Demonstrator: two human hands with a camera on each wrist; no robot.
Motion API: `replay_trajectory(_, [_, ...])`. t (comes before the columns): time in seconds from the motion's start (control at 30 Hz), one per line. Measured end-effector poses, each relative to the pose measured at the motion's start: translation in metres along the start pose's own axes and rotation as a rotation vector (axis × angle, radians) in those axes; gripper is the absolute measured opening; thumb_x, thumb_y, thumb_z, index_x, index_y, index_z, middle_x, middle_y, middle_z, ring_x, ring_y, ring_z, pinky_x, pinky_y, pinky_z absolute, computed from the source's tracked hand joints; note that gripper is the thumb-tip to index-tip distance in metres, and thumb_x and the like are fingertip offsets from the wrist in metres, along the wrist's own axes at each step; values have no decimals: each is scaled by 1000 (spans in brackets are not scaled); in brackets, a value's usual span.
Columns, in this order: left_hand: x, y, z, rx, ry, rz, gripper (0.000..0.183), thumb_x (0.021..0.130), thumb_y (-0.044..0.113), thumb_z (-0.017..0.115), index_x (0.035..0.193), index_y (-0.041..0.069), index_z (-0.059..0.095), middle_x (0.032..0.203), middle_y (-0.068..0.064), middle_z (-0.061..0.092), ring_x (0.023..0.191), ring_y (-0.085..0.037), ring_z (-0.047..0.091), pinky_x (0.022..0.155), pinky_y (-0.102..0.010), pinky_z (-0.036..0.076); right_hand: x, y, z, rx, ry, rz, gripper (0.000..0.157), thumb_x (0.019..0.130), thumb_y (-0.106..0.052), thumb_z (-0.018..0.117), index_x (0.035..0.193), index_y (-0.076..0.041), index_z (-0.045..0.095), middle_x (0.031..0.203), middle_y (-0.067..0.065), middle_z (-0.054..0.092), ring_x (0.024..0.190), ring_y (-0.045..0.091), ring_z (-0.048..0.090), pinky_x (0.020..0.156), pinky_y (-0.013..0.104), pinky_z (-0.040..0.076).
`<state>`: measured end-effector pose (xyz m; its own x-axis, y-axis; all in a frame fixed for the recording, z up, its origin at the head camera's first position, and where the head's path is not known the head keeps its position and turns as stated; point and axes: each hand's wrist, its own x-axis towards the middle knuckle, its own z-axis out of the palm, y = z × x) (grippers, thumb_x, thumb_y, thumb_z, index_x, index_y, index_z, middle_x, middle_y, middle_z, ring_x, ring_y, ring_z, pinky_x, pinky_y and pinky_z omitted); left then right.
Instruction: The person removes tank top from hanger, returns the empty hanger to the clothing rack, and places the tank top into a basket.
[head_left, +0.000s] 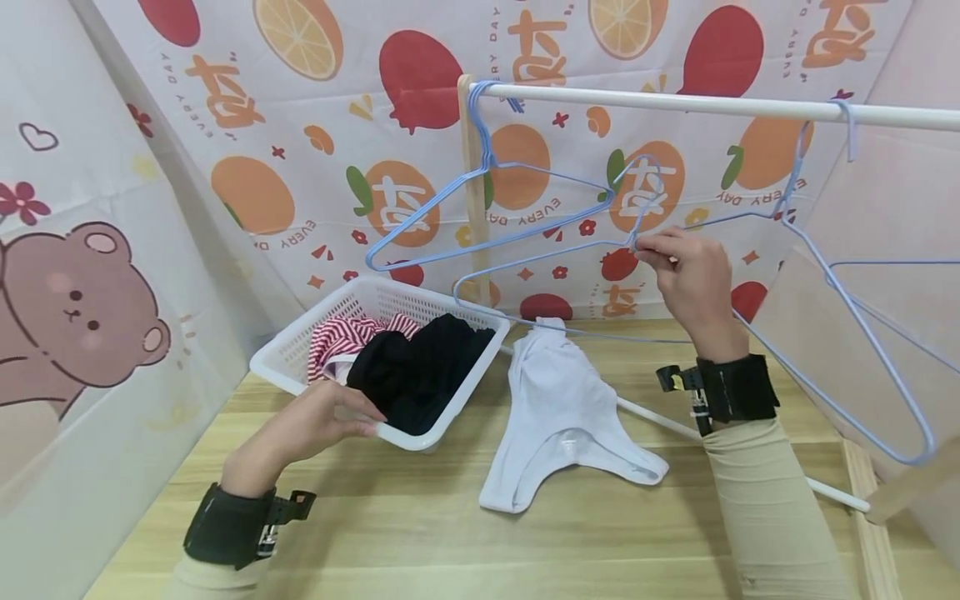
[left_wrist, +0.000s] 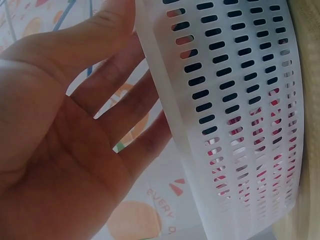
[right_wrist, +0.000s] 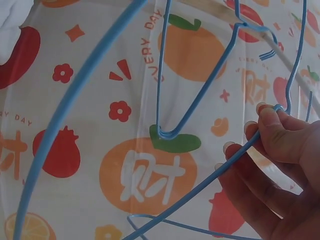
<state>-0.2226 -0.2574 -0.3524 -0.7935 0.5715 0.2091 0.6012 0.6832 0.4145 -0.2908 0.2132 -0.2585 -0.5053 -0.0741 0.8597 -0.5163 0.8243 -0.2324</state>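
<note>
My right hand (head_left: 647,250) is raised in front of the white rail (head_left: 675,102) and pinches the neck of a blue wire hanger (head_left: 562,251). The right wrist view shows those fingertips (right_wrist: 267,117) closed on the hanger's wire (right_wrist: 200,182). My left hand (head_left: 322,421) rests on the near rim of a white slotted basket (head_left: 300,337) with its fingers straight. In the left wrist view the left hand (left_wrist: 75,125) lies flat against the basket's wall (left_wrist: 240,100). The basket holds a black garment (head_left: 420,367) and a red-striped cloth (head_left: 341,337). A white garment (head_left: 555,400) lies on the wooden table.
Another blue hanger (head_left: 486,154) hangs from the rail's left end, beside a wooden post (head_left: 472,208). More blue hangers (head_left: 828,273) hang at the right. A thin white rod (head_left: 750,458) lies low across the table at the right. Printed fabric walls enclose the space.
</note>
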Motion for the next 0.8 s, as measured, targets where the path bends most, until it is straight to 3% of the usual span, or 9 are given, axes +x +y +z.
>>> replay_trajectory(0.33, [1,0,3,1,8,-2,13,79,21,76,91,22,76,88,12,73,87,-4,65,78,-28,52,24,8,1,29,-5,78,19,86,-18,69,100,-7,75,93,14,74,70,29,63,52,21,30])
replay_trajectory(0.63, [1,3,-1,15,12,-27,13,77,22,77,90,23,77,88,12,73,86,-6,65,79,-29,52,63,9,-15,47,10,174,24,89,-22,65,107,-9,73,101,14,73,83,22,61,65,17,33])
replay_trajectory(0.8, [0,1,0,14,4,-13,12,78,25,77,90,24,77,87,13,72,86,-4,65,78,-28,52,74,4,-23,46,-22,222,25,90,-25,64,109,-12,72,105,10,72,91,18,60,72,14,37])
